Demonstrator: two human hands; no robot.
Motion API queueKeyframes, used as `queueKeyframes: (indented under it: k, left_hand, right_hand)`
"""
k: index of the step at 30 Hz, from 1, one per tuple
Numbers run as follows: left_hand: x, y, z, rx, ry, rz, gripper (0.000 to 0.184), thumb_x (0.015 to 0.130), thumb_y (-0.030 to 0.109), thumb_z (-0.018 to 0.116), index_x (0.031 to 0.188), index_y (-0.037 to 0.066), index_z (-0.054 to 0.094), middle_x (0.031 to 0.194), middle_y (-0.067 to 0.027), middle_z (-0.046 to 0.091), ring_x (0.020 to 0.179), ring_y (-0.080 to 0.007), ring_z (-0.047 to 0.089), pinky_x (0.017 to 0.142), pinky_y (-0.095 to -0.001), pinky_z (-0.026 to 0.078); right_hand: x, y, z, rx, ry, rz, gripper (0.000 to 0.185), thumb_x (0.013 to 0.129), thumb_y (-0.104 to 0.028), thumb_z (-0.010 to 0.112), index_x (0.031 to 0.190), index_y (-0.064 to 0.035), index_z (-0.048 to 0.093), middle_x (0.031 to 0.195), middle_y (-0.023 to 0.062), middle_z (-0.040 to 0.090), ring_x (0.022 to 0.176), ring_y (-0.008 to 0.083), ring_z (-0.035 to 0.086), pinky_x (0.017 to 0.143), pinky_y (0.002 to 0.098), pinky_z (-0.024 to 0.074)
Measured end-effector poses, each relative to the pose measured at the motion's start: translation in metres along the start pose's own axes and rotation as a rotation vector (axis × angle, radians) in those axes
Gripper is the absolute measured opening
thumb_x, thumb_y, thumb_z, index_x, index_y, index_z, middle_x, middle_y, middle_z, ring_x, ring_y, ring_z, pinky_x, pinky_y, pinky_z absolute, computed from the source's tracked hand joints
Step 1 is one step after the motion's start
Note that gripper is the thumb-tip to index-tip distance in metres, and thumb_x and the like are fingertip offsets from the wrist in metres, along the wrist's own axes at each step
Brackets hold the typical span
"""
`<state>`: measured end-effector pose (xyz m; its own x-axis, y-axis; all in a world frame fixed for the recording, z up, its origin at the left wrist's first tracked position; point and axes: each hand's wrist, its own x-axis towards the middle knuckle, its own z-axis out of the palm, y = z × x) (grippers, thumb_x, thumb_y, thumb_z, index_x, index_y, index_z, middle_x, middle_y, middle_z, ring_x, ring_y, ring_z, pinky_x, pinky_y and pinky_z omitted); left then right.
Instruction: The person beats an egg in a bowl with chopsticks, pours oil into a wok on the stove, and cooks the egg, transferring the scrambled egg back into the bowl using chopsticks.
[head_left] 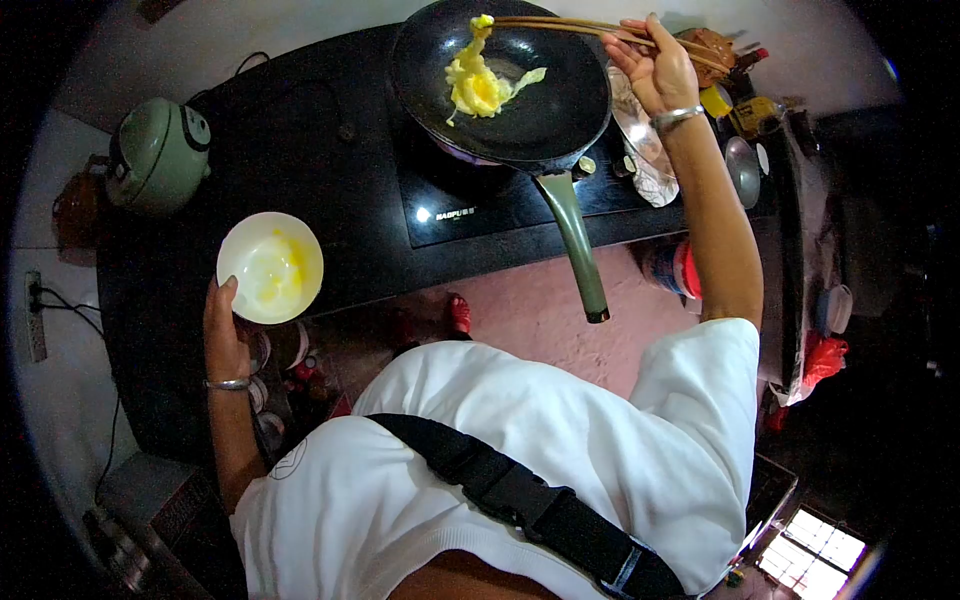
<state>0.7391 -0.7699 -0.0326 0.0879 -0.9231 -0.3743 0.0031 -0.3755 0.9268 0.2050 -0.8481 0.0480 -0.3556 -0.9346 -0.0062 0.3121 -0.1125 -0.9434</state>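
Note:
My right hand (655, 68) is closed around a pair of wooden chopsticks (560, 24) that reach left over a dark wok (565, 105). At their tips a strand of yellow egg (478, 90) is lifted, its lower part lying in the wok. The wok's green handle (572, 240) points toward me. My left hand (226, 320) grips the near left rim of a white bowl (308, 240), thumb over the edge. Yellow egg residue streaks the inside of the bowl, which is tilted toward me near the counter's front edge.
The wok sits on a black cooktop (440, 225) set on a dark counter (290, 110). A green rice cooker (158, 155) stands at the left. Bottles (755, 115) and a metal lid (740, 170) crowd the right end. A red-rimmed bucket (680, 270) is below the counter.

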Motion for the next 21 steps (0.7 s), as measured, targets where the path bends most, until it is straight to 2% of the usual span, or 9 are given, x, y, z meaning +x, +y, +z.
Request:
queueKeyframes:
  k: [3, 4, 11, 15, 16, 19, 21]
  left_hand:
    - [0.000, 0.000, -0.001, -0.011, -0.019, 0.017, 0.048, 0.081, 0.031, 0.050, 0.118, 0.001, 0.044, 0.108, -0.0127, 0.052, 0.100, -0.0222, 0.050, 0.086, -0.0351, 0.040]
    - [0.000, 0.000, -0.001, -0.018, -0.024, 0.018, 0.048, 0.081, 0.031, 0.050, 0.118, 0.001, 0.043, 0.108, -0.0127, 0.052, 0.100, -0.0222, 0.050, 0.085, -0.0350, 0.041]
    - [-0.001, 0.001, -0.001, 0.016, -0.017, 0.045, 0.047, 0.081, 0.030, 0.050, 0.117, 0.001, 0.044, 0.106, -0.0120, 0.052, 0.099, -0.0218, 0.051, 0.085, -0.0346, 0.041]
    - [-0.002, 0.005, 0.001, -0.002, -0.022, 0.016, 0.046, 0.081, 0.030, 0.050, 0.117, 0.002, 0.044, 0.106, -0.0119, 0.052, 0.099, -0.0212, 0.051, 0.084, -0.0342, 0.042]
    - [-0.003, 0.006, 0.001, -0.001, -0.025, 0.012, 0.047, 0.081, 0.031, 0.050, 0.117, 0.002, 0.044, 0.106, -0.0119, 0.052, 0.098, -0.0210, 0.052, 0.083, -0.0342, 0.043]
    - [-0.003, 0.007, 0.003, 0.022, -0.027, 0.033, 0.047, 0.081, 0.031, 0.050, 0.117, 0.001, 0.043, 0.106, -0.0116, 0.052, 0.097, -0.0205, 0.052, 0.083, -0.0332, 0.043]
    - [-0.007, 0.009, 0.005, 0.021, -0.027, 0.023, 0.047, 0.081, 0.030, 0.050, 0.118, 0.001, 0.043, 0.106, -0.0115, 0.052, 0.097, -0.0202, 0.053, 0.083, -0.0331, 0.043]
  right_hand:
    - [-0.030, -0.005, 0.008, -0.029, 0.028, -0.066, 0.032, 0.090, -0.024, 0.041, 0.093, 0.0070, 0.047, 0.088, 0.0240, 0.056, 0.079, 0.0320, 0.061, 0.066, 0.0336, 0.0543]
    - [-0.037, -0.008, 0.006, -0.024, 0.041, -0.039, 0.033, 0.090, -0.026, 0.043, 0.091, 0.0059, 0.049, 0.086, 0.0210, 0.057, 0.079, 0.0307, 0.061, 0.067, 0.0331, 0.0535]
    - [-0.074, -0.015, -0.016, -0.123, 0.156, -0.048, 0.031, 0.090, -0.028, 0.044, 0.089, 0.0027, 0.051, 0.083, 0.0179, 0.058, 0.072, 0.0262, 0.062, 0.063, 0.0313, 0.0536]
    - [-0.083, -0.010, -0.026, -0.560, 0.125, 0.008, 0.031, 0.088, -0.029, 0.047, 0.096, -0.0001, 0.055, 0.079, 0.0088, 0.059, 0.066, 0.0172, 0.062, 0.055, 0.0239, 0.0520]
    - [-0.079, -0.004, -0.033, -0.588, 0.120, -0.017, 0.033, 0.088, -0.030, 0.048, 0.100, -0.0007, 0.055, 0.078, 0.0067, 0.058, 0.064, 0.0156, 0.062, 0.053, 0.0231, 0.0516]
    - [-0.073, -0.004, -0.012, -0.589, 0.053, -0.010, 0.032, 0.087, -0.030, 0.048, 0.101, -0.0013, 0.055, 0.078, 0.0069, 0.058, 0.067, 0.0161, 0.062, 0.056, 0.0238, 0.0522]
    - [-0.065, 0.012, 0.006, -0.544, -0.027, -0.023, 0.033, 0.087, -0.030, 0.048, 0.102, -0.0010, 0.054, 0.084, 0.0104, 0.058, 0.068, 0.0178, 0.063, 0.062, 0.0260, 0.0532]
